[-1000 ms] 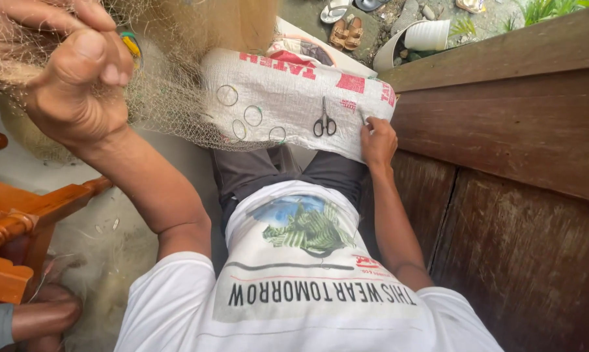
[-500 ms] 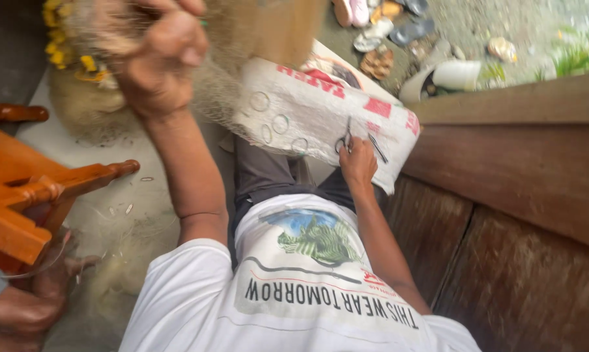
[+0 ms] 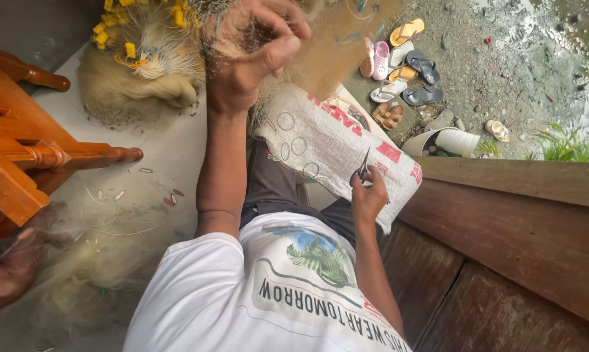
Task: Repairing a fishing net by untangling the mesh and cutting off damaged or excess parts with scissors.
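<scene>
Overhead, the left hand (image 3: 252, 55) is clenched on a bunch of fine fishing net (image 3: 337, 49), while the right hand (image 3: 369, 195) grips scissors (image 3: 363, 166) over the woven sack (image 3: 337, 146) on the lap. Slack mesh could snag the blades, cutting the wrong strands.

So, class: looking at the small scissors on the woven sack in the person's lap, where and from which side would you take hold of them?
Grip the scissors by the handle loops, coming from the person's body side. The blades point up and away over the woven sack, while the loops lie nearest the right hand, which is already closing on them. The left hand is busy with the net.
</scene>
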